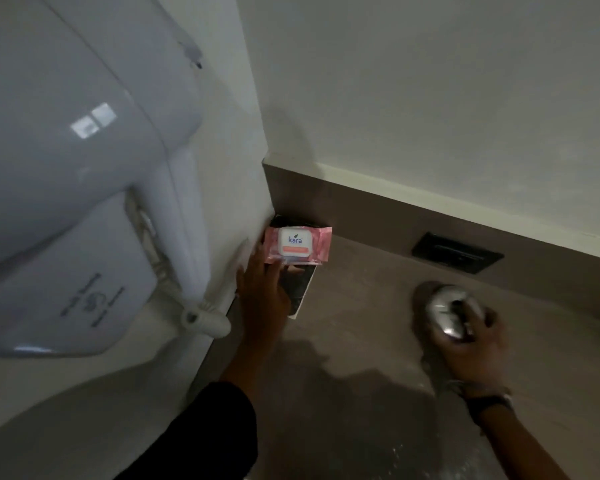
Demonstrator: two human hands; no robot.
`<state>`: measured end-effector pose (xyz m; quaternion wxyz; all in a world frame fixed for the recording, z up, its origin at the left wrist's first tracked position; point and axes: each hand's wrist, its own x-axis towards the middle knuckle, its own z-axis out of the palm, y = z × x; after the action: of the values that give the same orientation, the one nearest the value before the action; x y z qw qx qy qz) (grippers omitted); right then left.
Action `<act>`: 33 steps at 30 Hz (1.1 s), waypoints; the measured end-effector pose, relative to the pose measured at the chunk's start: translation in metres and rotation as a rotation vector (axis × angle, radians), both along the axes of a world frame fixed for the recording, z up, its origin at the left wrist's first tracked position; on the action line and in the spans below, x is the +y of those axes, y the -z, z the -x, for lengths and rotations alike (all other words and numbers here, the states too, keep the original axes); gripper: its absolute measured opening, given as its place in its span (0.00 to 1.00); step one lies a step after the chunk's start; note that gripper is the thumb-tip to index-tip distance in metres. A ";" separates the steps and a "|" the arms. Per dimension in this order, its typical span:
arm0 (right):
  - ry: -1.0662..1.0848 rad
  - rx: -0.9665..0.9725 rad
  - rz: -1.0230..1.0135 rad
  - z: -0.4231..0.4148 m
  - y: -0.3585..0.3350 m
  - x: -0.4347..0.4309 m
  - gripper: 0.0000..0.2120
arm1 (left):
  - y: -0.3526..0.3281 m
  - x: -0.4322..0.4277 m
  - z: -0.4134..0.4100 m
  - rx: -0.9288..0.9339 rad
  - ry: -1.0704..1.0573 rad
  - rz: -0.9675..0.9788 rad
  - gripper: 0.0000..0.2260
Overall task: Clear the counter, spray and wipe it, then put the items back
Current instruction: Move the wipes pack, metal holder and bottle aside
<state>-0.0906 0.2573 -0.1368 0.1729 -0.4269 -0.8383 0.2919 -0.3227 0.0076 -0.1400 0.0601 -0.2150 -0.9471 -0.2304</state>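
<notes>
A pink pack of wet wipes (298,244) lies on top of a dark flat packet (300,289) in the far left corner of the brown counter (361,341). My left hand (262,299) rests flat on the dark packet, its fingertips touching the near edge of the wipes pack. On the right, my right hand (475,344) is wrapped around a shiny silver object (445,311) that stands on the counter. The silver object is blurred and partly covered by my fingers. Pale streaks show on the counter near my right wrist.
A white wall-mounted hand dryer (66,202) juts out on the left, close above the counter's left end. A black socket plate (456,252) sits in the counter's rear upstand. White walls meet behind the corner.
</notes>
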 end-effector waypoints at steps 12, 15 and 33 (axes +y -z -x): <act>-0.707 -0.154 -0.082 0.172 0.012 -0.174 0.35 | 0.039 -0.101 -0.102 -0.277 0.001 -0.009 0.22; -0.749 -0.161 -0.134 0.162 0.013 -0.171 0.41 | 0.026 -0.091 -0.107 -0.268 0.023 -0.005 0.20; 0.913 0.140 0.130 -0.148 -0.032 0.182 0.43 | 0.046 0.055 -0.169 -0.100 0.422 0.313 0.37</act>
<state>0.0575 0.4388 -0.1045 0.3127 -0.7413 -0.5310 0.2659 -0.1542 0.0629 -0.1856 -0.0699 -0.4027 -0.9072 -0.0991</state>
